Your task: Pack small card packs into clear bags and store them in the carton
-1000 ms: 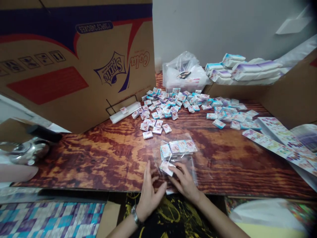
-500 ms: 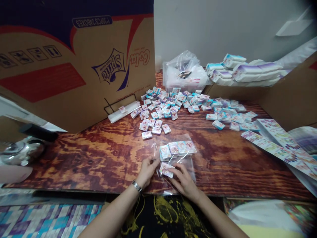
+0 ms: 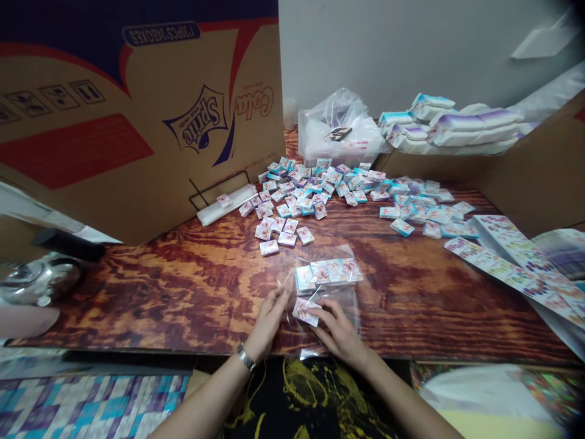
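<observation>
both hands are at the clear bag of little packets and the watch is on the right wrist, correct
No: the head view shows the watch on the left wrist, not the right. The left hand and right hand are at the clear bag of little packets.

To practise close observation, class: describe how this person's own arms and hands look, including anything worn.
Both forearms are bare, with no sleeves in view. The left hand and right hand wear no gloves. A silvery metal-band watch sits on the left wrist; the right wrist carries nothing.
</observation>
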The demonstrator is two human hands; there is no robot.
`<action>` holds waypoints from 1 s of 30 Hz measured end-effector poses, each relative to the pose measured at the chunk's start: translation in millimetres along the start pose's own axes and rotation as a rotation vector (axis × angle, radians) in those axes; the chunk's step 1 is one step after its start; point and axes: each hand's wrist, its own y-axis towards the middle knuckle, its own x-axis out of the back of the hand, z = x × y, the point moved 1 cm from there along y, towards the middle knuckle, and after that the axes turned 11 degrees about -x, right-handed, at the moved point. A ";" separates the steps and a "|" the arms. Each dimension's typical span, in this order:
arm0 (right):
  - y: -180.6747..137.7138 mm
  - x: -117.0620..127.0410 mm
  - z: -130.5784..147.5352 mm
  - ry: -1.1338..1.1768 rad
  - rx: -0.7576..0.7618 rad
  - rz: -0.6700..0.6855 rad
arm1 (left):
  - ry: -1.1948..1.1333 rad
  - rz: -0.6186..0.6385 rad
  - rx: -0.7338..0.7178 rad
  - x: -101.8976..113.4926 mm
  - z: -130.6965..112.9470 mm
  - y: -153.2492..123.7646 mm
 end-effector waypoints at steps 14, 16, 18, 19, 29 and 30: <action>9.9 -9.2 14.8 0.025 -0.095 -0.151 | 0.314 0.105 -0.075 6.9 38.1 -30.7; 10.8 -10.8 16.7 0.022 -0.078 -0.171 | 0.307 0.118 -0.064 8.0 40.1 -29.9; 11.3 -12.7 17.8 0.028 -0.083 -0.173 | 0.299 0.121 -0.051 9.1 42.3 -28.1; 11.4 -13.7 18.1 0.032 -0.089 -0.175 | 0.295 0.119 -0.045 9.5 43.2 -26.8; 17.4 -15.1 14.7 0.035 -0.071 -0.141 | 0.259 0.168 -0.032 11.8 36.0 -21.3; 17.6 -15.8 14.2 0.022 -0.062 -0.145 | 0.259 0.175 -0.033 11.7 35.3 -22.1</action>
